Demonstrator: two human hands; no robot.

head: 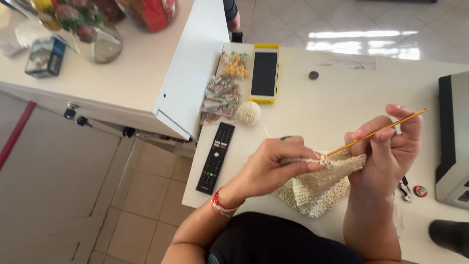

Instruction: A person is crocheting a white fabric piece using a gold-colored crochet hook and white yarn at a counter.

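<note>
My left hand (273,164) pinches the top edge of a cream crocheted piece (317,188) and the yarn strand above it. My right hand (388,151) grips an orange crochet hook (386,128), whose tip meets the fabric edge by my left fingertips. The piece hangs over the near part of the white table (337,98). A thin strand runs from the work back to a cream yarn ball (249,113) lying further away on the table. A red string bracelet circles my left wrist.
A black remote (216,157) lies at the table's left edge. A yellow-cased phone (264,73) and wrapped candies (222,95) sit at the far left. A grey machine (452,139) stands right, with small keys (405,189) nearby. A glass vase (93,36) rests on the counter.
</note>
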